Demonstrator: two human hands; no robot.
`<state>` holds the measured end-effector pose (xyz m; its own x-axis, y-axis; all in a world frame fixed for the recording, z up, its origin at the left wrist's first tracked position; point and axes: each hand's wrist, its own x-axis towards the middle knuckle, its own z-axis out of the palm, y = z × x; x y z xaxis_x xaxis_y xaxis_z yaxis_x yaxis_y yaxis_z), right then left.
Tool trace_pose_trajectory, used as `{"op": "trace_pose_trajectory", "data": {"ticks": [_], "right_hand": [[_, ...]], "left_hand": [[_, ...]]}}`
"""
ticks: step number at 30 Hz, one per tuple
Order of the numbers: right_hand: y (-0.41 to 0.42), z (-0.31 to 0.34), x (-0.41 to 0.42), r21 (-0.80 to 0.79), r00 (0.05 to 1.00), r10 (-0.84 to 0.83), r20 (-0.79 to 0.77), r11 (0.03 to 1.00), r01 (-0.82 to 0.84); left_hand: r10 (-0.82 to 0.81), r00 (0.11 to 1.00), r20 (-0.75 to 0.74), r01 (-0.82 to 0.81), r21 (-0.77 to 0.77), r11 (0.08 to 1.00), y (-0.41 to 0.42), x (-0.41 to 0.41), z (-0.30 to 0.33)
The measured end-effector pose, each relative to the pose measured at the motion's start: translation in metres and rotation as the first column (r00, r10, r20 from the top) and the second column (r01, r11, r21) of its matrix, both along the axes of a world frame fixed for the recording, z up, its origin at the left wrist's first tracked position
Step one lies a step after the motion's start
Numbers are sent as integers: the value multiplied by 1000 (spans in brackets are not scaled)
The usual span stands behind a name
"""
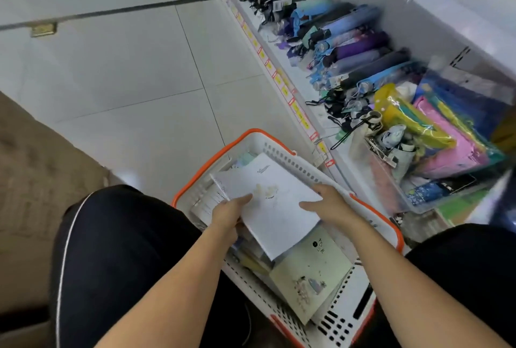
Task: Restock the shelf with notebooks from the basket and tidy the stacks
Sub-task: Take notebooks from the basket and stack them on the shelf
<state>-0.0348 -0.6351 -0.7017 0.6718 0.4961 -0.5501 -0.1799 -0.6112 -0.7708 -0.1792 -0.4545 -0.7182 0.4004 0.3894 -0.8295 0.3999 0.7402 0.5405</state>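
A white basket (282, 149) with orange handles sits on the floor between the person's knees, packed with notebooks. The left hand (227, 212) grips the left edge of a white notebook (272, 202), fingers (245, 199) curled over its cover, and the right hand (328, 206) holds its right edge with the thumb lying across the top; the notebook is tilted, raised above the rest of the load. Beneath it in the basket lies a pale green notebook (310, 275) with a small picture on its cover, and more notebooks stand on edge along the left wall. To the right runs a low white shelf (300, 88) carrying a row of folded umbrellas (349, 49), and nearer, a clear bin (413, 202) holding bright packets (446, 135) in yellow, pink and blue.
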Motion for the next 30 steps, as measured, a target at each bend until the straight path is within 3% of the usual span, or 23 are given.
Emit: {"op": "trace_pose_trajectory", "data": {"ticks": [3, 4, 5, 7, 10, 12, 13, 17, 19, 22, 24, 27, 30], "right_hand": [[-11, 23, 9, 269, 959, -75, -275, 951, 151], [-15, 23, 11, 300, 955, -76, -286, 939, 165], [-17, 22, 13, 303, 959, -71, -274, 940, 156], [-18, 14, 12, 256, 967, -100, -234, 953, 161], [-20, -6, 7, 153, 953, -257, -158, 947, 281], [-19, -10, 4, 107, 942, -302, -148, 942, 319], [-17, -8, 3, 105, 949, -277, -149, 950, 293], [1, 13, 5, 212, 978, -131, -160, 963, 164], [6, 28, 8, 300, 964, -124, -233, 934, 193], [4, 51, 14, 380, 953, -25, -304, 913, 145], [2, 67, 15, 416, 975, 16, -221, 906, 80], [2, 106, 23, 525, 996, -75, -42, 846, 86], [-5, 168, 42, 644, 972, -234, 20, 747, 167]], "left_hand": [[-38, 970, 240, 70, -127, 989, -7, 11, 17], [-54, 956, 288, 87, -104, 991, -10, 15, 21], [-73, 945, 318, 88, -34, 996, -14, 18, 26], [-141, 945, 296, 53, 287, 956, -11, 21, 31], [-229, 960, 163, 40, 729, 684, 14, 22, 44], [-235, 967, 98, 44, 847, 530, 37, 23, 53], [-223, 970, 93, 34, 860, 509, 46, 24, 60], [-196, 939, 283, -31, 636, 771, 55, 23, 77], [-256, 916, 310, 42, 558, 828, 48, 21, 81], [-357, 872, 334, 158, 498, 853, 33, 17, 86], [-378, 850, 367, 188, 459, 868, 25, 18, 93], [-378, 822, 425, 157, 469, 869, 23, 35, 121], [-461, 752, 470, 131, 579, 805, 27, 68, 174]]}}
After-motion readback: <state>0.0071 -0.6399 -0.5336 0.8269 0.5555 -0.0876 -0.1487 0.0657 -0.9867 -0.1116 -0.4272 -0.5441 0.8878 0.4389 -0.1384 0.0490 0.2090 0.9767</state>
